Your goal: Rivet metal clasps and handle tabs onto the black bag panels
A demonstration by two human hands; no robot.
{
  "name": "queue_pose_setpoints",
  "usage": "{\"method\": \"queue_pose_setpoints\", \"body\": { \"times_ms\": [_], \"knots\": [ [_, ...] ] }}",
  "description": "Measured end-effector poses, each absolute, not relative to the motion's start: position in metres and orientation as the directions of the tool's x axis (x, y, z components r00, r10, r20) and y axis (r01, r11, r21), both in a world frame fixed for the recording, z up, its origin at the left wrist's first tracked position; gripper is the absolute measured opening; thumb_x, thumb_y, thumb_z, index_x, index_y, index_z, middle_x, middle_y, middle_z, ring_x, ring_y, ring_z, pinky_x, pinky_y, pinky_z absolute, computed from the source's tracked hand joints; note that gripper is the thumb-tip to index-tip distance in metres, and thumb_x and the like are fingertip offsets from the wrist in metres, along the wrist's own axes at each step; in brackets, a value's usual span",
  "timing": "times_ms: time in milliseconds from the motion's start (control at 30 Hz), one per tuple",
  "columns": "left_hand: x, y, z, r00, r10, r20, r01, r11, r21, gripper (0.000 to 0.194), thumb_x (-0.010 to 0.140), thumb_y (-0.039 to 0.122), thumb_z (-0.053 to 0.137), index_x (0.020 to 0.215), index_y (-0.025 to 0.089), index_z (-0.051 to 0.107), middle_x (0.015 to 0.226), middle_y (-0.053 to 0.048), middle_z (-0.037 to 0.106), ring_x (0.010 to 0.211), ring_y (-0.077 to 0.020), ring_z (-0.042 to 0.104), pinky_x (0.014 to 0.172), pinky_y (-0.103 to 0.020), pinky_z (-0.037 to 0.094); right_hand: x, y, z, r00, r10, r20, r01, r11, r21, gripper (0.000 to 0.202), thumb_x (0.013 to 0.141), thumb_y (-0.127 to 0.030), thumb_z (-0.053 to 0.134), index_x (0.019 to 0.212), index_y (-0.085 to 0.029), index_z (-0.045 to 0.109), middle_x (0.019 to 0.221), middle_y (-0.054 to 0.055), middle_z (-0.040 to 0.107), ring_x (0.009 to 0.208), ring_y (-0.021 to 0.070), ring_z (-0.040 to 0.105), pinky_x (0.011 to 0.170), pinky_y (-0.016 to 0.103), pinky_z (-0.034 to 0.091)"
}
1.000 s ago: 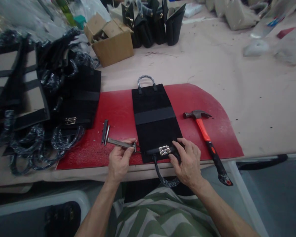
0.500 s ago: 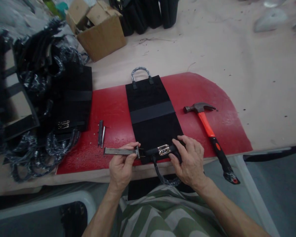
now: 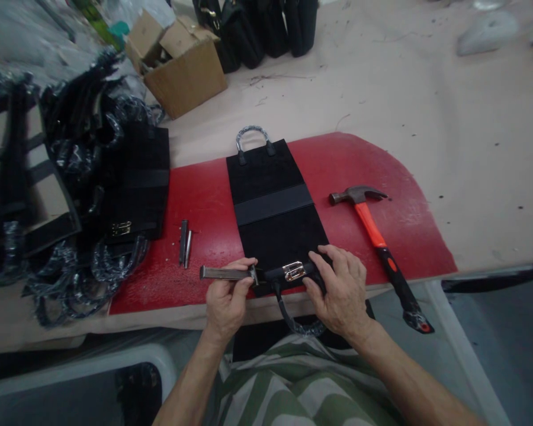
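Panels [image 3: 53, 201] in black and beige lie heaped at the far left, their plastic-wrapped handles [image 3: 119, 260] looping over the near side of the pile. A cardboard box [image 3: 184, 83] with raised flaps stands behind, to the right of the heap. Next, two slim metal pieces [image 3: 184, 242] lie side by side on a red mat [image 3: 204, 195]. Just right of them is the left hand [image 3: 226, 305], its fingers drawn narrow and pinching a metal tool [image 3: 226, 273] near its crosspiece, while the shank points left. The crosspiece is at the near left corner of a black bag piece [image 3: 270, 204]; whether they touch, I cannot tell. At the back stand dark bags [image 3: 266, 32], partly cut off by the top edge. The bag piece lies flat on the mat, one wrapped handle at its far end and another hanging over the near edge. A shiny clasp [image 3: 294, 271] sits on its near band. The right hand [image 3: 342, 290] rests at the band's right end, fingers and thumb slightly apart around it; I cannot tell whether they squeeze. Further right, a claw hammer [image 3: 375, 231] lies across the mat, its grip reaching past the edge of the worktop [image 3: 471, 130].
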State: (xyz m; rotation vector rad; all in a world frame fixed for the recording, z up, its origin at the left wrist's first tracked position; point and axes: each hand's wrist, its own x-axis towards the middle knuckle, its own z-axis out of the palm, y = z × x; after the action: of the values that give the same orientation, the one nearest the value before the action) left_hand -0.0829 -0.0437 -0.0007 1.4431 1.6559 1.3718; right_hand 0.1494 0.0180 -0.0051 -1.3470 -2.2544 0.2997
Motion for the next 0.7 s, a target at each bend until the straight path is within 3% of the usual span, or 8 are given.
{"method": "queue_pose_setpoints", "body": {
  "times_ms": [433, 700],
  "knots": [
    [-0.0792, -0.0367, 0.0044, -0.179, 0.929, 0.323, 0.588, -0.162, 0.792, 0.008, 0.094, 0.023, 0.054, 0.1, 0.02, 0.058, 0.106, -0.01, 0.073, 0.101, -0.0219, 0.07, 0.09, -0.037, 0.056, 0.1489, 0.0175, -0.0037, -0.381, 0.876, 0.295, 0.764, 0.478, -0.434, 0.04, 0.091, -0.035, 0.056, 0.127, -0.018, 0.059, 0.134, 0.016, 0.054, 0.122, 0.0357, 0.047, 0.104, 0.055, 0.034],
    [-0.0812, -0.0348, 0.0022, -0.19, 0.937, 0.292, 0.535, -0.151, 0.831, 0.008, 0.093, 0.023, 0.055, 0.099, 0.02, 0.058, 0.106, -0.01, 0.072, 0.105, -0.0231, 0.068, 0.093, -0.039, 0.053, 0.1506, 0.0178, -0.0013, -0.391, 0.879, 0.272, 0.744, 0.476, -0.468, 0.041, 0.091, -0.034, 0.058, 0.128, -0.019, 0.059, 0.134, 0.014, 0.053, 0.123, 0.0346, 0.046, 0.105, 0.054, 0.034]
  ]
}}
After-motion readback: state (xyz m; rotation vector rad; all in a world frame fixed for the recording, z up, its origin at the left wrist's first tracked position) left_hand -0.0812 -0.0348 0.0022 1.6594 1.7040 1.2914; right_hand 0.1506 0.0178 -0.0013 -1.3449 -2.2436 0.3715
